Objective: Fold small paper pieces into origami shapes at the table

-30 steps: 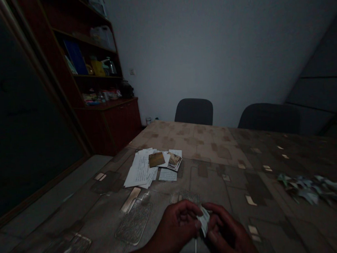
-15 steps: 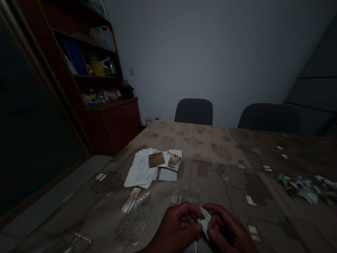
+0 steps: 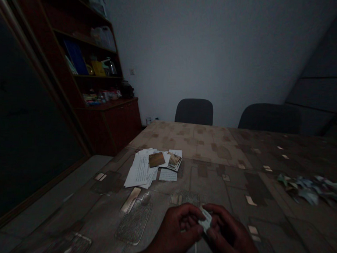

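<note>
Between my two hands, near the front edge of the view, is a small pale piece of paper (image 3: 206, 220). My left hand (image 3: 181, 226) pinches it from the left with thumb and forefinger. On its right side, the fingers and thumb of my right hand (image 3: 226, 229) also grip it. Farther off to the left lie white sheets with writing (image 3: 139, 171), some overlapping. A brown picture card (image 3: 156, 159) and a small stack of photos (image 3: 174, 161) rest on top of them.
A patterned cloth covers the table (image 3: 213, 147). Crumpled papers (image 3: 309, 190) lie in a heap at the right. Two dark chairs (image 3: 194, 111) stand behind the far edge. A red shelf cabinet (image 3: 118, 124) is at the back left.
The small paper between my fingers has tilted slightly and shows a little more of its face. Both hands have hardly moved.
</note>
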`<state>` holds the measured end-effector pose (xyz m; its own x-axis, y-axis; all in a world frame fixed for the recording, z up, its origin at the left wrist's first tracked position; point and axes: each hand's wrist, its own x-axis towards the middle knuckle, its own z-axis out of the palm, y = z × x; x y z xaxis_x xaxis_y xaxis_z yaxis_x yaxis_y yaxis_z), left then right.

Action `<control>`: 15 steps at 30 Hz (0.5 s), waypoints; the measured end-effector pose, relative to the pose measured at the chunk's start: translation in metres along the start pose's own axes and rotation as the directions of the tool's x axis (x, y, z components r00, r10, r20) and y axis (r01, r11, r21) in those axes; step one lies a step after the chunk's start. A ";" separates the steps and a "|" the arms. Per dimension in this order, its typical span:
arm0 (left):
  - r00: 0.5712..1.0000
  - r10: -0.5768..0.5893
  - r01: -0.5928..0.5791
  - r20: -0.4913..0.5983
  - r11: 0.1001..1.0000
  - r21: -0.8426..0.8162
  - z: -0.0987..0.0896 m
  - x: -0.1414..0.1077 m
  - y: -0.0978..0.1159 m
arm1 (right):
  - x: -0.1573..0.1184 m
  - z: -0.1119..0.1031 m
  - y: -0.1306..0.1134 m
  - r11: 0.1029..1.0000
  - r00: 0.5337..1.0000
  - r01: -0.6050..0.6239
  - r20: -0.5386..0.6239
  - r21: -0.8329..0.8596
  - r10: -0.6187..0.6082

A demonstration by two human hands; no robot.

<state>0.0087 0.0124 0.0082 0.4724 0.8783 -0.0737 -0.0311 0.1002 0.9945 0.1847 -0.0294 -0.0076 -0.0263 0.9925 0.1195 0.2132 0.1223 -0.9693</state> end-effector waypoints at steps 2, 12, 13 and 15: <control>1.000 0.010 -0.010 0.007 1.000 -0.004 -0.001 0.000 -0.003 | 0.000 0.000 -0.001 1.000 1.000 0.001 0.001 -0.027 -0.001; 0.999 -0.030 0.029 -0.018 0.998 -0.062 0.002 0.002 -0.002 | 0.000 -0.002 0.006 0.998 1.000 -0.016 0.011 -0.061 0.017; 0.999 -0.034 0.033 -0.014 0.996 -0.082 0.002 0.002 -0.001 | 0.000 -0.001 0.007 0.998 1.000 -0.021 0.013 -0.057 0.022; 1.000 -0.030 0.029 -0.001 0.994 -0.109 0.002 0.003 -0.002 | 0.000 -0.001 0.008 0.999 1.000 -0.024 0.015 -0.049 0.024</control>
<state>0.0116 0.0138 0.0065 0.4719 0.8756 -0.1032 -0.1129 0.1761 0.9779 0.1875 -0.0286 -0.0152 -0.0362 0.9951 0.0924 0.2611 0.0987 -0.9603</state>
